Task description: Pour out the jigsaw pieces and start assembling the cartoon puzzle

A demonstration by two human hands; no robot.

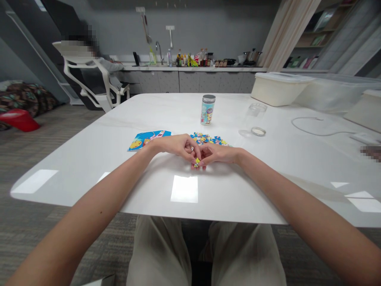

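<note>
Between the fingertips of both hands is a small yellow jigsaw puzzle piece [197,161], just above the white table. My left hand [181,146] pinches it from the left, and my right hand [214,154] grips it from the right. Whether it is one piece or two joined ones I cannot make out. Right behind my hands lies a loose pile of jigsaw pieces [208,139] in blue, yellow and white, partly covered by them. A blue picture sheet [145,139] with cartoon figures lies behind my left wrist.
A cartoon-printed tin [207,110] with a silver lid stands behind the pile. To its right are a clear jar [256,113] and a round lid [258,131]. Storage boxes [278,89] and a cable [309,133] occupy the right side. A person sits in a white chair [86,75] at back left.
</note>
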